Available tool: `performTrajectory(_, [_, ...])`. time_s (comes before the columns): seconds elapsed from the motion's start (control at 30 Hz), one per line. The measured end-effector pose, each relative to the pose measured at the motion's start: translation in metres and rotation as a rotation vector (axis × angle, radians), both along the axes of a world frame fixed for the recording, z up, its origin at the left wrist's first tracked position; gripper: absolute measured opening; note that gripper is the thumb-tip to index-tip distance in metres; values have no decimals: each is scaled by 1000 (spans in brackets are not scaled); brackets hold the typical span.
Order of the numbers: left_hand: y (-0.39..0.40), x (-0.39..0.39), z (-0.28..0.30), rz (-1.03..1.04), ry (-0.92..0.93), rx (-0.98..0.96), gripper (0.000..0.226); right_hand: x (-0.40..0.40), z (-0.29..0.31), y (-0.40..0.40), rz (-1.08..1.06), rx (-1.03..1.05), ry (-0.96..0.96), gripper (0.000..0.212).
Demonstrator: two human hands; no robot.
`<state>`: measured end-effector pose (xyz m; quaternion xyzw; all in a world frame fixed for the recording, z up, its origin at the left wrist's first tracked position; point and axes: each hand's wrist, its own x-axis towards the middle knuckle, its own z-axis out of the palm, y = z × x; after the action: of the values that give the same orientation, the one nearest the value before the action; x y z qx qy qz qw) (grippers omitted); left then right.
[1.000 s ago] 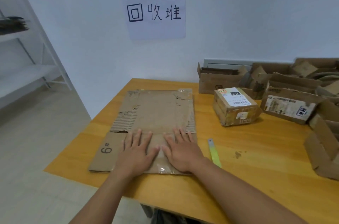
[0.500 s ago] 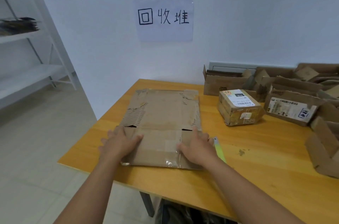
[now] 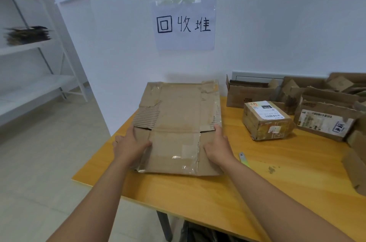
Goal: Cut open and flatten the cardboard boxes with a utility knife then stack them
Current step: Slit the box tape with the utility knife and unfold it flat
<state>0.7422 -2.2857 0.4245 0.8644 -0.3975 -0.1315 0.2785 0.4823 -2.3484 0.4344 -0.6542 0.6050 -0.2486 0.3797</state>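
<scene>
A flattened brown cardboard box (image 3: 178,123) lies on the wooden table (image 3: 277,172), reaching to the far left corner by the wall. My left hand (image 3: 129,145) grips its left edge, thumb on top. My right hand (image 3: 217,145) grips its right edge the same way. The utility knife (image 3: 244,159), yellow-green with a grey end, lies on the table just right of my right wrist, partly hidden by my forearm. A small sealed box (image 3: 266,120) with a white label stands to the right.
Several opened cardboard boxes (image 3: 320,115) crowd the table's back right and right edge. A paper sign (image 3: 184,24) is taped to the wall behind. White shelves (image 3: 35,47) stand at the left across open floor. The table's left edge is close to my left hand.
My hands went from pressing flat on the cardboard's middle to gripping its two side edges. The cardboard has slid away from me toward the wall.
</scene>
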Motion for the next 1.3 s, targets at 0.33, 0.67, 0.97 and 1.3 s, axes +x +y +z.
performTrajectory(0.33, [-98, 36, 15, -81, -195, -24, 67, 45, 2, -93, -46, 48, 62, 71])
performTrajectory(0.67, [-145, 23, -20, -214, -427, 133, 50, 57, -19, -127, 141, -153, 868, 61])
performTrajectory(0.97, [-147, -15, -39, -404, -265, 318, 72, 85, -47, -123, 377, -151, 678, 64])
performTrajectory(1.3, [-145, -13, -39, -414, -283, 330, 76, 84, -47, -124, 375, -166, 658, 66])
